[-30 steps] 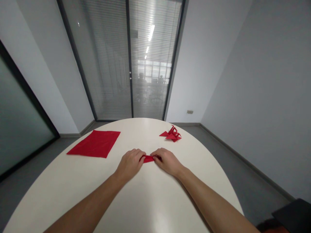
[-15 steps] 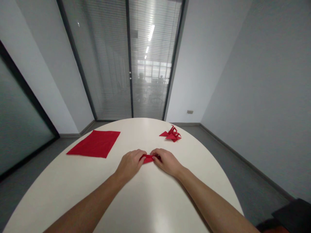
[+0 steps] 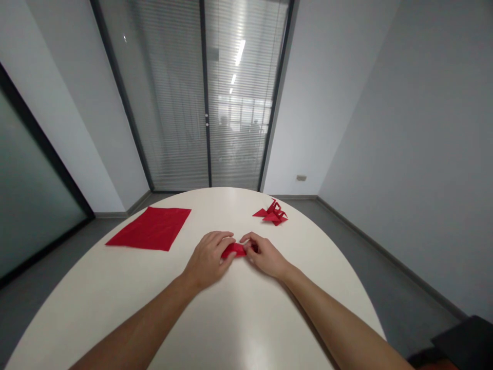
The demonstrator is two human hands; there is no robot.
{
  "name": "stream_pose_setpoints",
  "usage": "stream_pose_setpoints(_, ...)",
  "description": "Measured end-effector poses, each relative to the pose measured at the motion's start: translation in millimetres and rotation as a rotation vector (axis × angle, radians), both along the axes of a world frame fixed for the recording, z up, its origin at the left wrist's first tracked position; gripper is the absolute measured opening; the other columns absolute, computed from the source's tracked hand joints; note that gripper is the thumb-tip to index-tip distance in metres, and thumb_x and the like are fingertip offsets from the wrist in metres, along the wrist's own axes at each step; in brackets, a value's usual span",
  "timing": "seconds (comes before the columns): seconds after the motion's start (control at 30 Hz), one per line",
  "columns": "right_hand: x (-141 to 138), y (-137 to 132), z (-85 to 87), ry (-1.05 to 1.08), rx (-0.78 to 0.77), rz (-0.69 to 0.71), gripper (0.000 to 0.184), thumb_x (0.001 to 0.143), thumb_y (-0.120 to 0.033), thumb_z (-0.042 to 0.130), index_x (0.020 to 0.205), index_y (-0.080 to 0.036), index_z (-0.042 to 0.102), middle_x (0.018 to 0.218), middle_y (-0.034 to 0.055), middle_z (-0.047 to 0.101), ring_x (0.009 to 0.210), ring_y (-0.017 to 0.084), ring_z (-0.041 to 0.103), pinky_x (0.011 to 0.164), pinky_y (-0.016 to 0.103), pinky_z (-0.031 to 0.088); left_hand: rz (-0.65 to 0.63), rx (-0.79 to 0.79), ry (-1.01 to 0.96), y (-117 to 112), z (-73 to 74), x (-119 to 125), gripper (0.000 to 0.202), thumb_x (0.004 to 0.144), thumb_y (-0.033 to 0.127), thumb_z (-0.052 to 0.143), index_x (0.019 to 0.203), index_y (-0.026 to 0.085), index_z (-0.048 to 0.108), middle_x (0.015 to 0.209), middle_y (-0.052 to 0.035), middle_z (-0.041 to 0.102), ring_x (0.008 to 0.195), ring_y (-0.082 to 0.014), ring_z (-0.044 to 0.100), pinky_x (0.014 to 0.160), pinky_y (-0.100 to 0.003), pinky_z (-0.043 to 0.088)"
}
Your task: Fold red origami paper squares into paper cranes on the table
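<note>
A small folded piece of red paper (image 3: 235,250) lies between my hands at the middle of the table. My left hand (image 3: 211,258) curves around its left end, thumb at the near edge and fingers over the far side. At the right end, my right hand (image 3: 264,255) pinches the paper between thumb and fingers. Both hands partly cover the paper, so its full shape is hidden.
The round white table (image 3: 246,313) carries a flat stack or sheet of red square paper (image 3: 152,228) at the far left. Folded red paper cranes (image 3: 272,214) stand at the far right. A dark object (image 3: 468,341) shows at the lower right, off the table.
My left thumb has shifted toward me and the left fingers have lifted slightly, so the left hand is more spread. The right fingers have moved a little along the paper's right end.
</note>
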State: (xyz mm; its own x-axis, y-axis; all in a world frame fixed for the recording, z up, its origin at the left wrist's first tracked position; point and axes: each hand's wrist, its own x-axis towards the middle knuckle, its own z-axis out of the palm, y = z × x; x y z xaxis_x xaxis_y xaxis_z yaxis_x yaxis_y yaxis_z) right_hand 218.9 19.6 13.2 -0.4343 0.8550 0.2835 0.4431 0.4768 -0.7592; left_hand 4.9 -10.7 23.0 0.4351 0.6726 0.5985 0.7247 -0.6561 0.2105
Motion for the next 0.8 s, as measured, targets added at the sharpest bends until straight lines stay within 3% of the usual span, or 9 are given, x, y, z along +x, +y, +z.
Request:
stream_pose_setpoints(0.2, 2.1, 3.2, -3.0, -0.085, -0.015, -0.065, 0.023, 0.086, -0.011, 0.051, 0.097, -0.02, 0.068, 0.073, -0.0011, 0.068, 0.065, 0.014, 0.059, 0.062, 0.025, 0.042, -0.071, -0.065, 0.083, 0.8, -2.6, 1.8, 0.02, 0.088, 0.015, 0.059, 0.105, 0.022, 0.066, 0.108, -0.0051, 0.07, 0.103, -0.0232, 0.061, 0.096, -0.042, 0.047)
stream_pose_setpoints(0.37, 2.0, 1.5, 1.9, -0.206, 0.169, -0.096, 0.017, 0.091, -0.018, 0.055, 0.09, -0.019, 0.072, 0.086, 0.0046, 0.07, 0.078, 0.018, 0.061, 0.072, 0.029, 0.045, -0.02, -0.102, 0.14, 3.7, -9.6, 2.0, 0.015, 0.092, 0.014, 0.056, 0.1, 0.02, 0.067, 0.099, -0.0045, 0.074, 0.093, -0.023, 0.064, 0.087, -0.04, 0.049)
stream_pose_setpoints(0.47, 1.2, -1.4, 8.3, -0.248, 0.283, -0.026, 0.018, 0.094, -0.021, 0.056, 0.09, -0.019, 0.074, 0.089, 0.0056, 0.071, 0.087, 0.019, 0.062, 0.081, 0.031, 0.045, 0.027, -0.127, 0.162, 4.2, -9.6, 1.9, 0.015, 0.093, 0.015, 0.055, 0.098, 0.019, 0.068, 0.095, -0.0041, 0.074, 0.089, -0.0233, 0.065, 0.084, -0.039, 0.05)
stream_pose_setpoints(0.6, 1.2, -4.1, 12.4, -0.301, 0.305, 0.093, 0.013, 0.09, -0.025, 0.064, 0.097, -0.021, 0.074, 0.09, 0.004, 0.072, 0.085, 0.019, 0.063, 0.081, 0.03, 0.044, 0.071, -0.162, 0.182, 4.6, -6.1, 2.6, 0.015, 0.095, 0.018, 0.055, 0.099, 0.02, 0.069, 0.094, -0.0035, 0.075, 0.089, -0.0229, 0.066, 0.081, -0.037, 0.05)
stream_pose_setpoints(0.8, 2.0, -3.3, 11.2, -0.333, 0.276, 0.061, 0.015, 0.09, -0.018, 0.062, 0.099, -0.022, 0.073, 0.091, 0.0027, 0.074, 0.084, 0.018, 0.063, 0.081, 0.03, 0.044, 0.093, -0.196, 0.214, 4.0, -2.0, 4.3, 0.019, 0.097, 0.019, 0.051, 0.102, 0.021, 0.07, 0.095, -0.0044, 0.075, 0.089, -0.0229, 0.068, 0.081, -0.036, 0.05)
